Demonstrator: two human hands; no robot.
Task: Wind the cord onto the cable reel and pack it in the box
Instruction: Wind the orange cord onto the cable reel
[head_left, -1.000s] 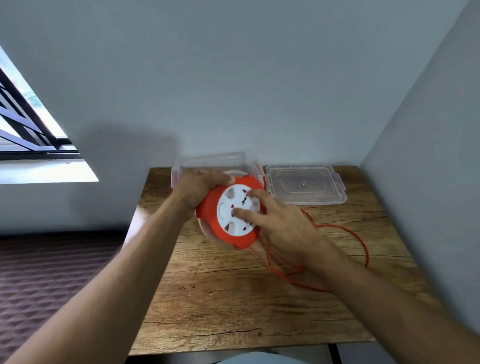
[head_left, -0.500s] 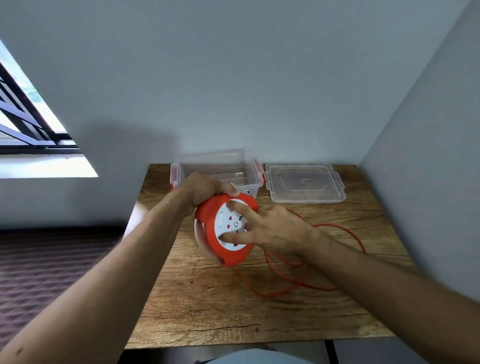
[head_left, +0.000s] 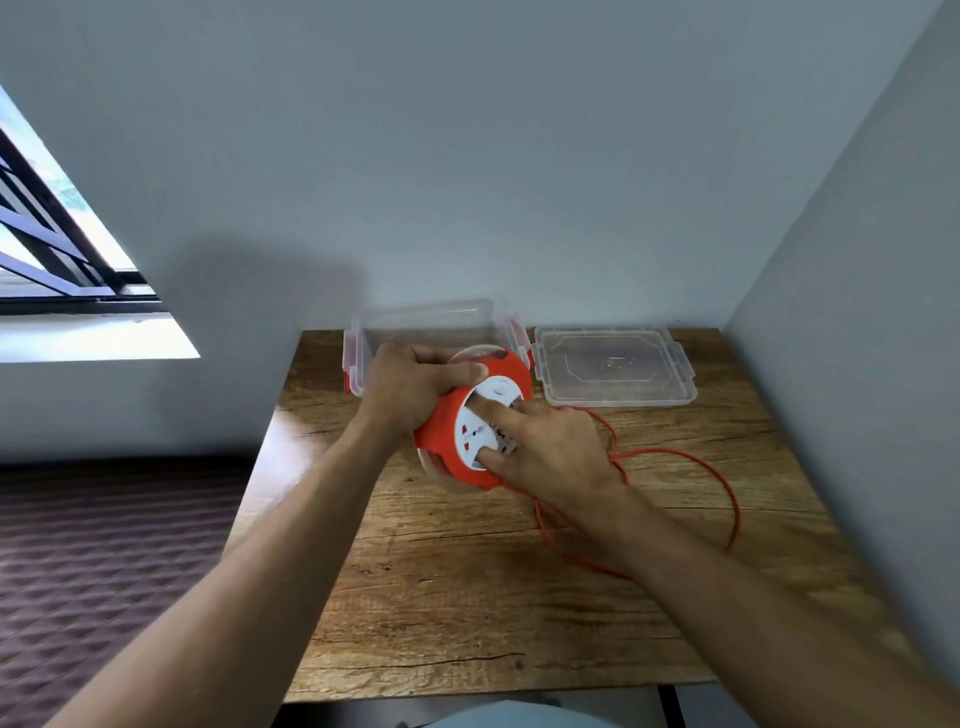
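The reel (head_left: 470, 423) is orange with a white face, its cord (head_left: 722, 493) orange, the box (head_left: 363, 332) clear with red clips, the table (head_left: 467, 597) brown wood grain.

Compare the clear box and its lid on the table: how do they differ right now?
The box is deep with red latches; the lid is shallow and flat, with clear tabs. The box sits back-left, partly hidden behind the left hand and cable reel; the lid lies fully in view to its right, unobstructed. Both are clear plastic, rest on the wooden table, and appear empty.
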